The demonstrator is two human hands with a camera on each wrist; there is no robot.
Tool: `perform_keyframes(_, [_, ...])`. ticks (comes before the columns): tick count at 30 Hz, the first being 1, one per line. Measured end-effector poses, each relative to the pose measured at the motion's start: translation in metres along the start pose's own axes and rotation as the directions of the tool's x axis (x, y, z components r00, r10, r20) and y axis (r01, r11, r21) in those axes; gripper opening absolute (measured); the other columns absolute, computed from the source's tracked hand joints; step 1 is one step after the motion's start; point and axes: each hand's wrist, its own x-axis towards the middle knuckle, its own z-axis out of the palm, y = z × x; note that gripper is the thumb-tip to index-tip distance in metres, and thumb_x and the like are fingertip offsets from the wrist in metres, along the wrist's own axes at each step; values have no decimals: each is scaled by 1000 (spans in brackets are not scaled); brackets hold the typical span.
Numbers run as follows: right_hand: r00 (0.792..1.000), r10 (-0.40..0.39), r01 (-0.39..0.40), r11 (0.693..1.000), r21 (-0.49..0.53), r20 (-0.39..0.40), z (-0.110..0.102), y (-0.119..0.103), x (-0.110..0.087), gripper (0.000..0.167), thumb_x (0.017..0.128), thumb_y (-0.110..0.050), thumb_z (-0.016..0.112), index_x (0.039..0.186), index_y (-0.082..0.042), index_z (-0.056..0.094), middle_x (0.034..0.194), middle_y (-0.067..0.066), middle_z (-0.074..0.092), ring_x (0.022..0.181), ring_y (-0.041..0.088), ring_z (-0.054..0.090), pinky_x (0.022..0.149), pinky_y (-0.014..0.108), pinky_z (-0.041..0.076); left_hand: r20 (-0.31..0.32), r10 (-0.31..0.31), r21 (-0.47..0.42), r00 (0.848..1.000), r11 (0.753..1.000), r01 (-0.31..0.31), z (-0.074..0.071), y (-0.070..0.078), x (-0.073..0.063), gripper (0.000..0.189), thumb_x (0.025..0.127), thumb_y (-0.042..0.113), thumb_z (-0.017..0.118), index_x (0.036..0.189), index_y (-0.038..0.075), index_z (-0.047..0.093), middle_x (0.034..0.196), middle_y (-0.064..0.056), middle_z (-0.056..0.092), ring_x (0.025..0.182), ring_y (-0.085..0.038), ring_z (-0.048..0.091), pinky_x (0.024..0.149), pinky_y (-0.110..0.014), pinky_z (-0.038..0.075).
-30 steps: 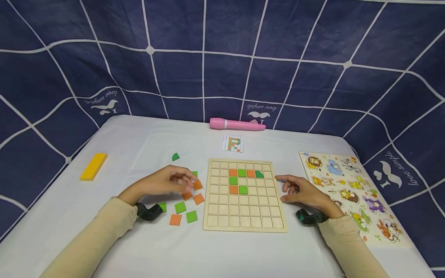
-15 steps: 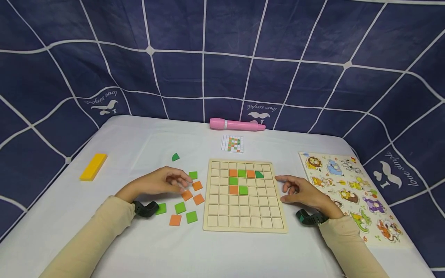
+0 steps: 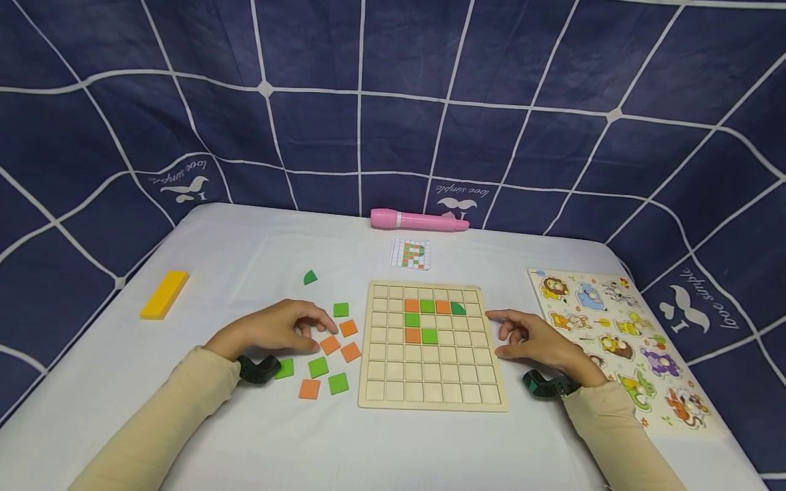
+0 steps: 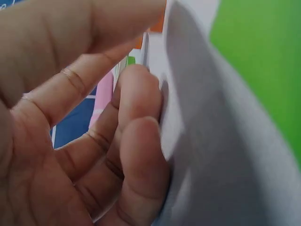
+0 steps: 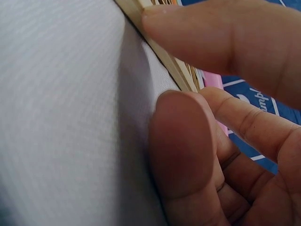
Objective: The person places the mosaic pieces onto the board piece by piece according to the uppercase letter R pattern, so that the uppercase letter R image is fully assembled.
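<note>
My left hand (image 3: 279, 327) is low over the loose tiles, thumb and index finger spread at the near corner of an orange square tile (image 3: 330, 345). Nothing is pinched between them; in the left wrist view the other fingers of this hand (image 4: 94, 127) curl loosely by the cloth. Right of the tiles lies a wooden grid board (image 3: 439, 373), with orange and green squares and a dark green quarter-circle tile (image 3: 458, 309) set in its cells. At the board's right edge, my right hand (image 3: 534, 337) touches the rim with thumb and index fingertips.
Several green and orange tiles, such as a green square (image 3: 338, 383), lie left of the board. A loose quarter-circle (image 3: 310, 277), a pattern card (image 3: 411, 254) and a pink microphone-shaped object (image 3: 419, 220) lie farther back. A yellow block (image 3: 165, 295) is left, an animal puzzle (image 3: 614, 341) right.
My left hand has drawn back slightly from the farther tiles, uncovering a green square, then dipped toward an orange tile. The right hand and the board have stayed put.
</note>
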Motion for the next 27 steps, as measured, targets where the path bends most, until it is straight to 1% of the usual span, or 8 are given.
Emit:
perform_keyframes(4, [1000, -7, 7, 1000, 4, -5, 0, 0, 0, 69, 87, 4, 83, 145, 20, 51, 99, 9, 58, 75, 10, 52, 66, 22, 45, -5, 16, 29, 1000, 999, -16, 1, 1, 1, 28, 89, 3, 82, 116, 11, 80, 107, -1, 68, 83, -13, 61, 79, -27, 52])
perform_keyframes(11, [1000, -14, 14, 1000, 15, -2, 0, 0, -1, 68, 87, 4, 82, 145, 20, 50, 98, 9, 58, 75, 10, 52, 66, 22, 45, -19, 9, 38, 1000, 999, -8, 1, 5, 0, 24, 87, 6, 87, 111, 8, 79, 106, 3, 71, 81, -11, 59, 76, -27, 52])
perform_keyframes(14, [1000, -8, 8, 1000, 16, 2, 0, 0, -1, 69, 88, 4, 82, 146, 19, 50, 99, 8, 58, 75, 10, 51, 67, 22, 45, -29, 9, 40, 1000, 999, -8, 0, 7, -1, 23, 88, 9, 88, 108, 8, 79, 102, 3, 69, 79, -11, 58, 74, -26, 51])
perform_keyframes(19, [1000, -3, 3, 1000, 25, 4, 0, 0, -1, 70, 88, 4, 82, 147, 19, 49, 99, 9, 58, 76, 10, 51, 67, 22, 45, -50, -29, 42, 998, 999, 31, 0, 7, 1, 20, 89, 12, 87, 106, 8, 77, 96, 2, 65, 74, -13, 56, 71, -26, 48])
perform_keyframes(23, [1000, 2, -2, 999, 33, 7, 0, 0, -2, 70, 88, 4, 82, 147, 20, 49, 100, 9, 58, 76, 10, 51, 67, 22, 45, -90, -55, 64, 994, 996, 61, -1, 7, 2, 19, 89, 12, 87, 105, 9, 77, 95, 3, 69, 74, -13, 57, 71, -25, 49])
perform_keyframes(27, [1000, 5, -5, 999, 35, 12, 0, 0, -2, 70, 88, 3, 82, 147, 20, 48, 100, 10, 58, 76, 11, 52, 67, 22, 45, -154, -50, 95, 987, 993, 65, -1, 10, 2, 19, 89, 12, 86, 105, 9, 77, 93, 6, 72, 76, -13, 59, 72, -25, 50])
